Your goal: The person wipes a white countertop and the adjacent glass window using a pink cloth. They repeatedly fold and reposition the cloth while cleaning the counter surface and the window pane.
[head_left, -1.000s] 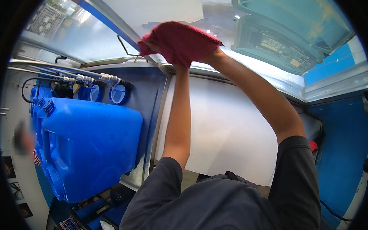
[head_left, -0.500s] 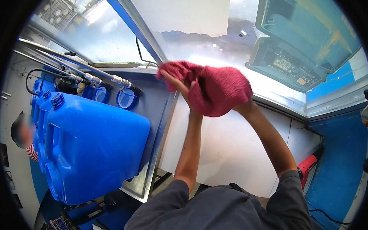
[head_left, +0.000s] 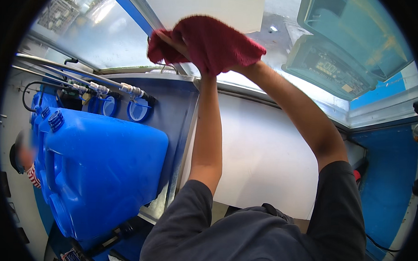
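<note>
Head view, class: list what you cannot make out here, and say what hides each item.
1. Right hand: covered by the red cloth.
2. Left hand: only fingers show; the cloth wraps the rest.
3. Glass behind the cloth: hidden by it.
4. Person at the left edge: blurred and cut off.
5. Blue canisters: rear ones hidden by the front one.

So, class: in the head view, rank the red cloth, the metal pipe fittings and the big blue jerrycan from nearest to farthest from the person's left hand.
1. Red cloth: gripped by the left hand, top centre.
2. Metal pipe fittings: below-left of the hand.
3. Big blue jerrycan: lower left, farthest.
</note>
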A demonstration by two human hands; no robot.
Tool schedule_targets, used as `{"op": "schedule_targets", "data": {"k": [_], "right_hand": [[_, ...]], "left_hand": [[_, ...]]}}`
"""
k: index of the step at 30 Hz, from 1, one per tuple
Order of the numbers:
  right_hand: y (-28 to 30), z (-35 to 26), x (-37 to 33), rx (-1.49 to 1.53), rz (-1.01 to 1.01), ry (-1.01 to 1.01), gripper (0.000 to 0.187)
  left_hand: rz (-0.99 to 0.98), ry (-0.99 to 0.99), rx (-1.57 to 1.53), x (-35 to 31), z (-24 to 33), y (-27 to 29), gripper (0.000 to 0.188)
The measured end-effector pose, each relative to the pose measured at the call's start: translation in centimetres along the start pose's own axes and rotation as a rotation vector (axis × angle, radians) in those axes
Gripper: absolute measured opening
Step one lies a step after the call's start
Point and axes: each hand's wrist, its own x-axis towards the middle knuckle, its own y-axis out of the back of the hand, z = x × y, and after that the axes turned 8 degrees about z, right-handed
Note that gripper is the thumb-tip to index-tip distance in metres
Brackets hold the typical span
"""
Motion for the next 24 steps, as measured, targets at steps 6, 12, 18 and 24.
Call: {"op": "schedule_targets", "data": {"k": [6, 12, 18, 24], "right_hand": [[-3.1, 0.2, -9.0, 0.058, -0.353, -0.272, 0.062], [-2.5, -1.3, -13.3, -0.048, -0.479, -0.296, 0.065], [3.9, -4.0, -21.4, 0.132, -0.383, -0.291, 0.06], [15.0, -5.8, -25.6, -0.091, 0.086, -0.513, 0.048]], "left_hand": [[-0.123, 0.533, -0.207, -13.6, -4.6, -0.1, 0.099], [-0.123, 0.826, -0.369, -16.2, -4.3, 2.0, 0.102], [-0.355, 0.893, -0.601, -20.9, 9.3, 8.8, 0.102], [-0.288, 0.545, -0.761, -14.5, 20.6, 10.2, 0.094]]}}
